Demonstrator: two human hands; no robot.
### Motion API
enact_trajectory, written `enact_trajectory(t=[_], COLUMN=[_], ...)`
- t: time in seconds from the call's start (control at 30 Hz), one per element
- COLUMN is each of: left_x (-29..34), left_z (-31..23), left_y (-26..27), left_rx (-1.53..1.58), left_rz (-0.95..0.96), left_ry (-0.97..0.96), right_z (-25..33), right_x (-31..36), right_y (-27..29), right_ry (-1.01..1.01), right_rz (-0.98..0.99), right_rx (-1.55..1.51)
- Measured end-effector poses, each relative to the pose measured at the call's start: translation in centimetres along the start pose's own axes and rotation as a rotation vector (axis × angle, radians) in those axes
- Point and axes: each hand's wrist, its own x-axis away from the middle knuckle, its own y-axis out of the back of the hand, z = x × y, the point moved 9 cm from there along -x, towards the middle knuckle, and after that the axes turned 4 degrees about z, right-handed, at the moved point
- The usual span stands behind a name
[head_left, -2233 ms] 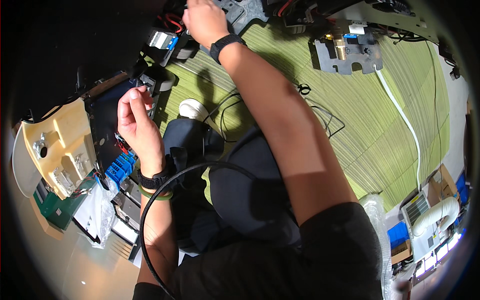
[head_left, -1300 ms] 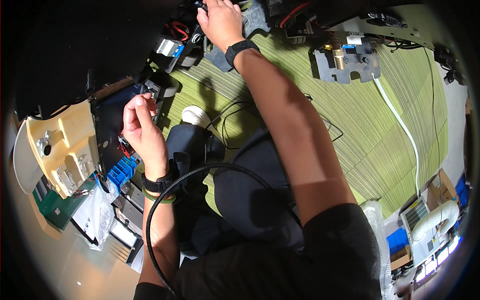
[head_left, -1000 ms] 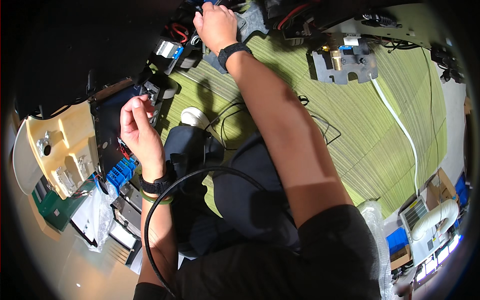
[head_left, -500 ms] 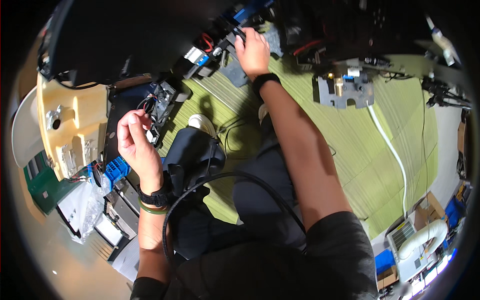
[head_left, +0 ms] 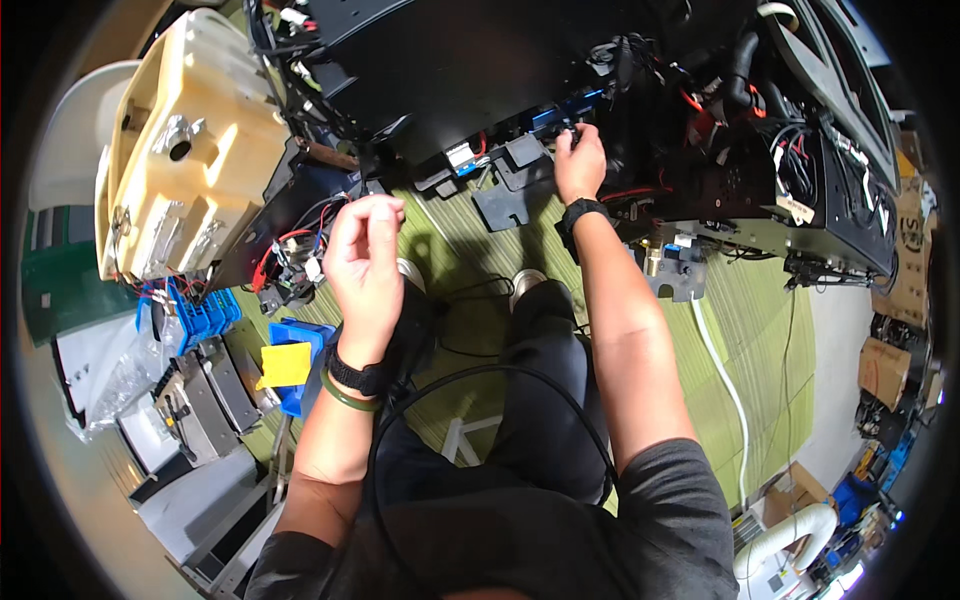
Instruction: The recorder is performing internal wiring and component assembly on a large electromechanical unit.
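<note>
My left hand [head_left: 365, 270] is raised above the floor, palm partly toward me. Its fingers are curled against the thumb, and whatever they pinch is too small to make out. Beside it lies a cluster of black parts with red and blue wires [head_left: 298, 255]. My right hand [head_left: 582, 165] reaches forward to the edge of a large black machine housing [head_left: 455, 75]. Its fingers close round a small dark part there, mostly hidden. Just left of that hand are black brackets [head_left: 522, 160], a flat grey plate [head_left: 500, 207] and a blue-and-white component [head_left: 463, 157].
A cream moulded tank [head_left: 215, 130] stands on the left, with blue plastic bins [head_left: 205, 312] and a yellow piece [head_left: 286, 364] below it. A black wired unit [head_left: 780, 190] fills the right. A white hose [head_left: 722, 365] crosses the green floor; a black cable loops before my body.
My view has shifted, bringing more of the black machine and the tank into sight. My left hand is still pinched, and my right hand stays at the machine's edge.
</note>
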Motion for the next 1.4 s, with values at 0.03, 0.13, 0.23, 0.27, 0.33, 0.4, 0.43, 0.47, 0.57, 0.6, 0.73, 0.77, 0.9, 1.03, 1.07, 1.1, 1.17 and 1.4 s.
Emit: enact_trajectory(t=[0.03,0.13,0.23,0.27,0.33,0.4,0.43,0.47,0.57,0.6,0.73,0.77,0.9,1.03,1.07,1.1,1.17,1.4], left_x=[0.0,-0.4,-1.1,-1.5,-2.2,-2.6,-2.8,-2.9,-3.1,-3.1,-3.4,-3.2,-2.9,-2.8,-2.8,-2.8,-2.8,-2.7], left_z=[0.1,-0.1,0.3,0.6,0.4,0.8,0.9,0.9,0.7,0.3,0.1,0.3,0.4,0.3,0.5,0.5,0.6,1.0], left_y=[0.0,0.1,1.0,1.3,1.6,1.8,2.1,2.1,2.6,2.5,2.5,2.7,2.9,2.9,2.9,3.0,3.1,3.0], left_rx=[-0.027,-0.077,-0.047,-0.033,-0.072,-0.098,-0.091,-0.099,-0.099,-0.091,-0.137,-0.139,-0.141,-0.186,-0.185,-0.175,-0.163,-0.163], left_rz=[-0.01,-0.004,-0.04,-0.045,-0.078,-0.069,-0.085,-0.082,-0.089,-0.08,-0.051,-0.061,-0.057,-0.046,-0.046,-0.052,-0.057,-0.036], left_ry=[0.0,-0.034,-0.056,-0.052,-0.068,0.003,0.019,-0.001,-0.037,-0.069,-0.079,-0.07,-0.106,-0.092,-0.09,-0.105,-0.117,-0.062], right_z=[-0.1,-0.3,-0.8,-1.1,-1.5,-2.2,-2.6,-3.1,-3.7,-4.0,-2.6,-2.3,-1.2,-1.8,-1.7,-1.7,-1.9,-1.7], right_x=[-0.3,-1.5,-2.3,-2.5,-2.9,-3.4,-3.7,-3.9,-3.9,-3.9,-4.1,-4.1,-3.8,-4.1,-4.2,-4.3,-4.5,-4.6], right_y=[0.1,0.2,-0.3,-0.5,-0.3,-0.4,-0.7,-1.0,-1.6,-1.7,-1.1,-1.1,-0.4,-0.4,-0.4,-0.4,-0.3,-0.3], right_ry=[-0.002,0.049,0.002,-0.028,-0.03,-0.035,-0.04,-0.046,-0.077,-0.091,-0.042,0.017,0.009,0.007,0.029,0.028,0.017,-0.017], right_rz=[-0.013,-0.037,-0.006,0.015,0.007,0.024,0.049,0.075,0.097,0.116,0.083,0.073,0.077,0.061,0.047,0.049,0.029,0.078], right_rx=[0.013,0.071,0.113,0.124,0.145,0.139,0.138,0.138,0.153,0.148,0.122,0.135,0.157,0.195,0.19,0.191,0.219,0.199])
